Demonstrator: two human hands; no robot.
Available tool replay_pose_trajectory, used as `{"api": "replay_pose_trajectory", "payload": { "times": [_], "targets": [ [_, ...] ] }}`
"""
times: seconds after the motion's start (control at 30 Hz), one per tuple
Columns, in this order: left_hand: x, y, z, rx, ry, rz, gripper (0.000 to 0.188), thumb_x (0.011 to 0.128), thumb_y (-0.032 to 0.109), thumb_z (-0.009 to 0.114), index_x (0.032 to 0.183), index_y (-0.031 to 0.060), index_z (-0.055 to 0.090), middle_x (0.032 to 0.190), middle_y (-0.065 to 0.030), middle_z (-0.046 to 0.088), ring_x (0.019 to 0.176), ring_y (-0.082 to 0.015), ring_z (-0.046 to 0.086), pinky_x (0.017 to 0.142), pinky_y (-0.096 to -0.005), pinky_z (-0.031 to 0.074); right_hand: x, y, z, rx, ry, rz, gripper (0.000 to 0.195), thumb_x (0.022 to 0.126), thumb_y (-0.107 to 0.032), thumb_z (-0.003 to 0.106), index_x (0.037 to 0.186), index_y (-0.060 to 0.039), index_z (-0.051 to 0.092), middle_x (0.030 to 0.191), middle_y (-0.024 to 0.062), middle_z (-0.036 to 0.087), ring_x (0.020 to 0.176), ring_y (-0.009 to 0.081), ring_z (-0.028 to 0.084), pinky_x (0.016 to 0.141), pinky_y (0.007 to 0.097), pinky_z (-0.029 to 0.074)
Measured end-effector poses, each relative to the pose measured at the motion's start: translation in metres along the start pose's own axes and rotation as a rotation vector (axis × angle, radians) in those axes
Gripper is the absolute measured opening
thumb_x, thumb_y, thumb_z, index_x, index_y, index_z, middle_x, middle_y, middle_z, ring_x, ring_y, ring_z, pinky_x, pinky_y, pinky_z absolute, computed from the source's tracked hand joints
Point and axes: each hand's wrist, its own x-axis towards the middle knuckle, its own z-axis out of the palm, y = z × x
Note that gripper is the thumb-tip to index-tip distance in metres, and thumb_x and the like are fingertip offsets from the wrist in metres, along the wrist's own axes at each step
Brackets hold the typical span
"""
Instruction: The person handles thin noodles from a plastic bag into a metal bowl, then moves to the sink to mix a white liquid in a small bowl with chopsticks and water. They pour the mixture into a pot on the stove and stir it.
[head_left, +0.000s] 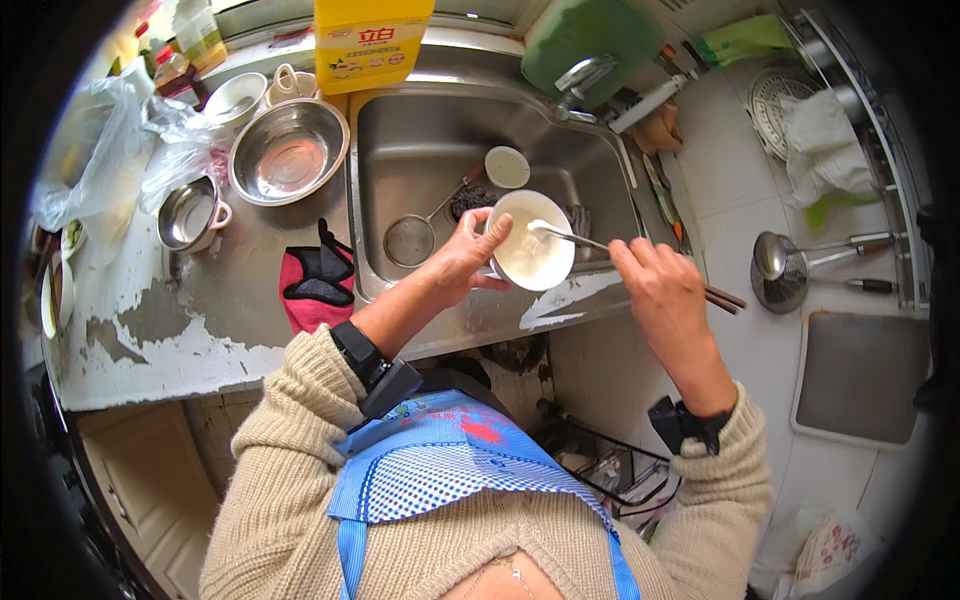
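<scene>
My left hand (480, 247) grips a white bowl (561, 259) by its side, over the front part of the sink, tilted so its inside faces me. A pale, creamy mixture (521, 251) lies in it. Between the fingers of my right hand (664, 281) is a pair of chopsticks (592, 242), dark at the rear end. Their front end reaches into the bowl and looks white, as if coated; I cannot tell the tips apart. Below, in the steel sink (427, 124), are a small white bowl (507, 167), a round strainer (409, 241) and a dark scouring pad (471, 201).
Left of the sink stand a steel basin (289, 152), a small steel-lined cup (187, 215) and plastic bags (97, 150); a red-and-black cloth item (319, 281) lies nearer me. A yellow jug (371, 45) and the faucet (585, 79) are behind the sink. Ladles (780, 270) hang on the right.
</scene>
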Motion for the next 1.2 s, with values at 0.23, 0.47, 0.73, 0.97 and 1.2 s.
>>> {"api": "replay_pose_trajectory", "payload": {
  "times": [0.23,0.47,0.73,0.97,1.2],
  "targets": [
    [0.002,-0.025,0.013,-0.065,0.109,0.057,0.086,0.078,0.062,0.066,0.137,0.0150,0.025,0.130,-0.0117,0.046,0.118,-0.0270,0.052,0.083,-0.0527,0.055,0.012,-0.016,0.060,0.200,-0.123,-0.199,0.008,0.077,-0.007,0.061,0.076,-0.0130,0.056,0.071,0.0038,0.063,0.065,0.0208,0.068,0.056,0.0328,0.054],
    [-0.005,-0.035,0.025,-0.059,0.300,0.147,0.092,0.076,0.064,0.067,0.140,0.0154,0.021,0.129,-0.0135,0.048,0.117,-0.0274,0.053,0.079,-0.0511,0.055,0.028,0.016,0.093,0.414,-0.155,-0.156,0.005,0.083,-0.009,0.054,0.084,-0.0100,0.058,0.072,0.0139,0.066,0.070,0.0325,0.068,0.062,0.0447,0.054],
    [-0.027,-0.037,0.026,0.029,0.389,0.167,0.089,0.077,0.069,0.061,0.138,0.0159,0.025,0.133,-0.0103,0.043,0.114,-0.0273,0.056,0.078,-0.0477,0.057,0.028,-0.002,0.076,0.500,-0.135,-0.247,0.010,0.081,-0.010,0.057,0.087,-0.0106,0.065,0.076,0.0138,0.068,0.077,0.0310,0.069,0.066,0.0423,0.056],
    [-0.042,-0.030,0.018,0.059,0.391,0.179,0.094,0.076,0.067,0.064,0.142,0.0169,0.019,0.129,-0.0130,0.048,0.111,-0.0274,0.057,0.078,-0.0502,0.056,0.032,-0.014,0.078,0.542,-0.110,-0.152,0.015,0.083,-0.012,0.055,0.092,-0.0147,0.067,0.080,0.0129,0.069,0.078,0.0297,0.069,0.068,0.0442,0.056],
    [-0.048,-0.027,0.010,0.049,0.345,0.202,0.093,0.075,0.068,0.064,0.140,0.0174,0.020,0.126,-0.0125,0.050,0.108,-0.0268,0.059,0.077,-0.0499,0.056,0.035,-0.025,0.073,0.654,-0.187,-0.038,0.014,0.082,-0.012,0.058,0.093,-0.0147,0.066,0.080,0.0147,0.068,0.078,0.0354,0.067,0.068,0.0458,0.055]
  ]
}}
